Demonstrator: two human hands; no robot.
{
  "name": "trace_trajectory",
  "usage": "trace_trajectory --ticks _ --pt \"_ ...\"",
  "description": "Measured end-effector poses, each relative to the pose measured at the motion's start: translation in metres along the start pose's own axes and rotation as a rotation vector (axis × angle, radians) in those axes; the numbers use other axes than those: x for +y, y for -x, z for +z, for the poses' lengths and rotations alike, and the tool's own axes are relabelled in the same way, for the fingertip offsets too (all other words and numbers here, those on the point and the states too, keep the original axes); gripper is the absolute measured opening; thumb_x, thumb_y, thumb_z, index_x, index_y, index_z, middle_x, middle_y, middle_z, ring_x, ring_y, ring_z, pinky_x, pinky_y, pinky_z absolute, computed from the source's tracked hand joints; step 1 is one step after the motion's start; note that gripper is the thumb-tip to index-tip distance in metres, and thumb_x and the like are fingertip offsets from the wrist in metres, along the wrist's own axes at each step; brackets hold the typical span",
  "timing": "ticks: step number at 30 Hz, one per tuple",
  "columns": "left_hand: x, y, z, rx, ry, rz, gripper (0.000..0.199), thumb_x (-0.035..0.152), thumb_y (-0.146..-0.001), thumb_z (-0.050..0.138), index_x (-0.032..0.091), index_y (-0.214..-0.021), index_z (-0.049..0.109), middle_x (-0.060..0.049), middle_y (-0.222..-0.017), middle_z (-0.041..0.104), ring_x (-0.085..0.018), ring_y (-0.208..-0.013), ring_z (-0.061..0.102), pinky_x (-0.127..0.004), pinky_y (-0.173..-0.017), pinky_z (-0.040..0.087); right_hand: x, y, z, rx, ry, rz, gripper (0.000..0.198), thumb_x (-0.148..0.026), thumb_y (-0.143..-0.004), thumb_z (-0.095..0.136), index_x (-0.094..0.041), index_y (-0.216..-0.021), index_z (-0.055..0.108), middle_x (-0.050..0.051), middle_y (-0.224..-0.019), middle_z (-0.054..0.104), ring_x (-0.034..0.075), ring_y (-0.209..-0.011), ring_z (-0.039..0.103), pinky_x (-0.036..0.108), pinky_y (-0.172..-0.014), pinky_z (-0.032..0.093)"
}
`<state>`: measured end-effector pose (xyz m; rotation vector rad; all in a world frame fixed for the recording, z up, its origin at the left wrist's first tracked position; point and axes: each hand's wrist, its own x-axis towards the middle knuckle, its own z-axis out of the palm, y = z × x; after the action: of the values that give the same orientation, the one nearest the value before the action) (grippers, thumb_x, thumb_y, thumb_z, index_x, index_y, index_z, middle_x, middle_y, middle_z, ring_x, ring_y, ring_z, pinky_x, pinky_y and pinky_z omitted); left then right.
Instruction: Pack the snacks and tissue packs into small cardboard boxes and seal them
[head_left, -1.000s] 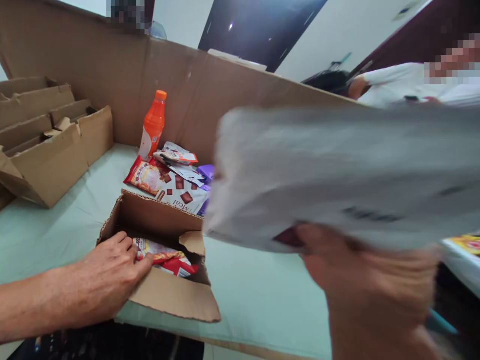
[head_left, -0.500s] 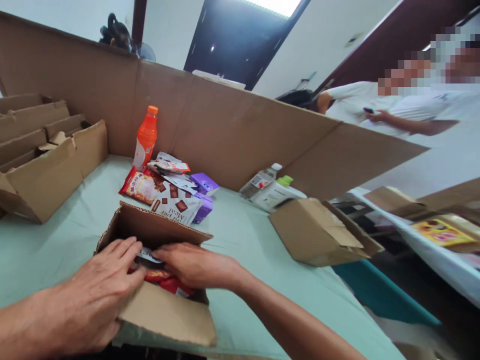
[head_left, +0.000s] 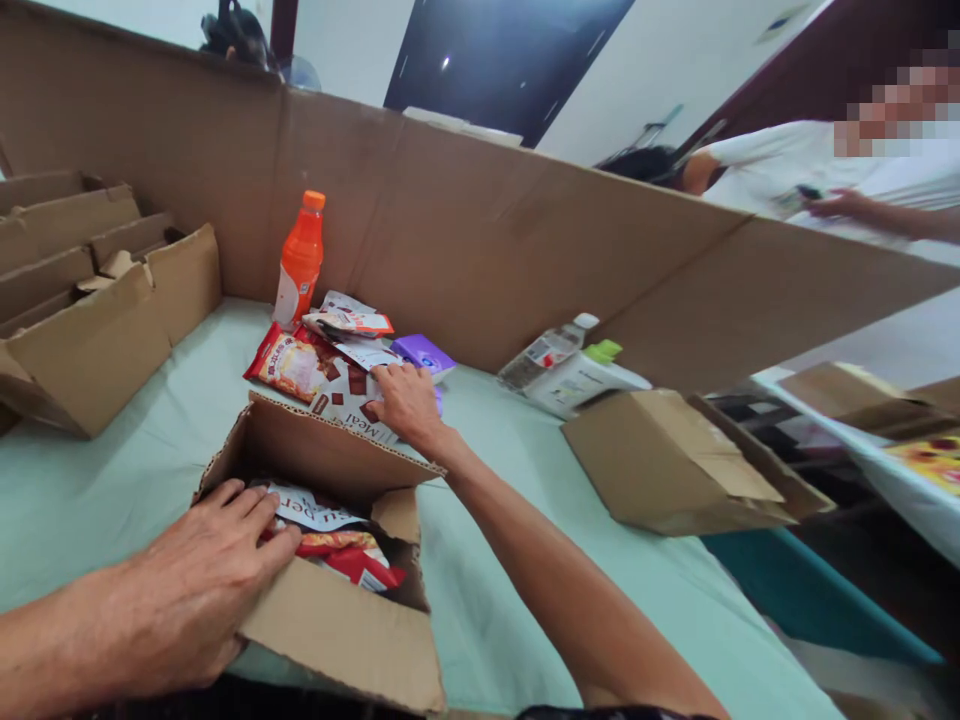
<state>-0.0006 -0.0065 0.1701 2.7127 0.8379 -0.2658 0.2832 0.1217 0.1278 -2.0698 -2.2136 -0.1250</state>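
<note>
My left hand (head_left: 214, 570) grips the left side of an open cardboard box (head_left: 352, 625), its fingertips over the rim against the contents. Inside the box lie a white pouch (head_left: 311, 508) with "per" printed on it and red snack packets (head_left: 356, 565). My right hand (head_left: 409, 405) reaches past the box's back flap, fingers apart, over a white pouch with brown chocolate squares (head_left: 349, 385). Beside that hand is a purple box (head_left: 424, 352), partly hidden by it. A red snack packet (head_left: 285, 365) and smaller pouches (head_left: 349, 318) lie in the same pile.
An orange bottle (head_left: 301, 260) stands behind the pile. Further right, a clear bottle (head_left: 547, 352) and a white green-capped bottle (head_left: 592, 375) lean near another cardboard box (head_left: 675, 455). Divided cardboard bins (head_left: 112, 320) stand left. A cardboard wall (head_left: 465, 230) closes the back; people stand beyond it.
My right hand has left the inside of the box and moved forward to the pile behind it. My left hand stays on the box. The view has shifted slightly.
</note>
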Motion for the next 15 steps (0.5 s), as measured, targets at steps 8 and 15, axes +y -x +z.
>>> trace_trajectory --ticks 8,15 --pt "-0.004 0.0 0.006 0.072 -0.037 0.005 0.072 0.007 -0.064 0.068 0.012 -0.135 0.062 -0.029 -0.145 0.062 -0.05 -0.136 0.059 -0.071 -0.115 0.045 0.003 0.026 -0.018 -0.047 -0.092 -0.04 0.007 -0.015 -0.081 0.073 -0.02 -0.083 0.07 0.005 -0.09 0.077 0.021 -0.082 0.067 0.028 -0.068 0.044" --pt "-0.004 0.003 0.007 0.069 0.013 -0.009 0.063 0.007 -0.07 0.068 0.014 -0.132 0.063 -0.024 -0.146 0.062 -0.045 -0.14 0.057 -0.066 -0.12 0.043 0.019 0.124 -0.124 1.001 -0.462 -0.046 0.015 -0.034 -0.09 0.078 -0.025 -0.098 0.07 0.005 -0.091 0.075 0.028 -0.088 0.072 0.046 -0.084 0.057"
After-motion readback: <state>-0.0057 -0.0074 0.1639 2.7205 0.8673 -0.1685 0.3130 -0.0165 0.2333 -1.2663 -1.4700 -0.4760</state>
